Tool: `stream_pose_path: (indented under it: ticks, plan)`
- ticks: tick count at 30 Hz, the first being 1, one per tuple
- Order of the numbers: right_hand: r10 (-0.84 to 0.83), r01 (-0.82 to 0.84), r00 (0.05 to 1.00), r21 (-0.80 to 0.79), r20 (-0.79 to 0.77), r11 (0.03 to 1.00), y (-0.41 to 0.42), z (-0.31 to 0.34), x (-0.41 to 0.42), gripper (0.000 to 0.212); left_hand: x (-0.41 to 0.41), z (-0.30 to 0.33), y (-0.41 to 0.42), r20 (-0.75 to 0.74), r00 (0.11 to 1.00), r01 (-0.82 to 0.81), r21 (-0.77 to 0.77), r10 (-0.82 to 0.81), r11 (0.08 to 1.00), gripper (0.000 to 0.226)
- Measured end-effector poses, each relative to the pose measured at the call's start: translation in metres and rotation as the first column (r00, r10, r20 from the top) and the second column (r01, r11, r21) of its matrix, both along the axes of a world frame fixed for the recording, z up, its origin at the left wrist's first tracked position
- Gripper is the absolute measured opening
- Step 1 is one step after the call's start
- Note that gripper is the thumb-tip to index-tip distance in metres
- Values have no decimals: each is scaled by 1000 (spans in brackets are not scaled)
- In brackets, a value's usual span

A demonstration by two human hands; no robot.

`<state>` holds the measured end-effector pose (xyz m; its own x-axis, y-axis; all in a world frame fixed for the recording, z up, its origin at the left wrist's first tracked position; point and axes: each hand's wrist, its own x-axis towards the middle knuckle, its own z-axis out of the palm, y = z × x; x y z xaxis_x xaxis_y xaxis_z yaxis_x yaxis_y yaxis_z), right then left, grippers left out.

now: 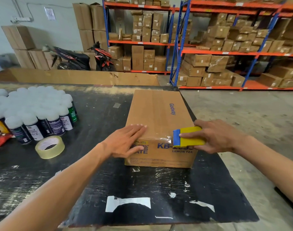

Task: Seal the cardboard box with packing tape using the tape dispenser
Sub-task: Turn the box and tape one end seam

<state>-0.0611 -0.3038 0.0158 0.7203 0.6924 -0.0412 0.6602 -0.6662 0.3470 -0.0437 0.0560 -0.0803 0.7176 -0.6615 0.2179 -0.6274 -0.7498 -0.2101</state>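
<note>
A closed brown cardboard box point(159, 112) lies on the black table point(142, 189), its printed front face towards me. My left hand point(127, 140) lies flat on the box's near left top corner, thumb down the front face. My right hand point(217, 135) grips a yellow and blue tape dispenser point(187, 136) pressed against the box's near right top edge. A shiny strip of clear tape point(165, 138) runs along that edge, left of the dispenser's blue blade end.
A loose roll of clear tape point(49, 147) lies on the table left of the box. Several white-capped spray cans point(35, 110) stand at the far left. Behind are shelves of cartons point(225, 47) and a parked motorbike point(82, 57). Concrete floor lies to the right.
</note>
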Motion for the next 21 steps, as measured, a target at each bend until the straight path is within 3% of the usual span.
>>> stream_pose_path:
  ticks: [5, 8, 12, 16, 19, 21]
  plan:
    - [14, -14, 1000, 36, 11, 999, 0, 3, 1, 58, 17, 18, -33, 108, 991, 73, 74, -80, 995, 75]
    - [18, -18, 1000, 44, 3, 999, 1, 1, 3, 63, 30, 8, -43, -1, 986, 162, 155, -164, 975, 72]
    - [40, -41, 999, 65, 22, 997, 1, -1, 7, 64, 37, 3, -43, -141, 979, 163, 109, -147, 981, 78]
    - [77, -80, 996, 99, 40, 992, -1, -4, 6, 60, 34, 7, -45, -200, 971, 145, 41, -134, 989, 83]
    - [41, -42, 999, 105, 16, 994, 0, 0, 5, 62, 37, 16, -61, -198, 975, 97, -50, -105, 994, 74]
    - [53, -54, 999, 113, 13, 992, 1, 2, 6, 62, 38, 12, -70, -180, 976, 124, -3, -122, 992, 70]
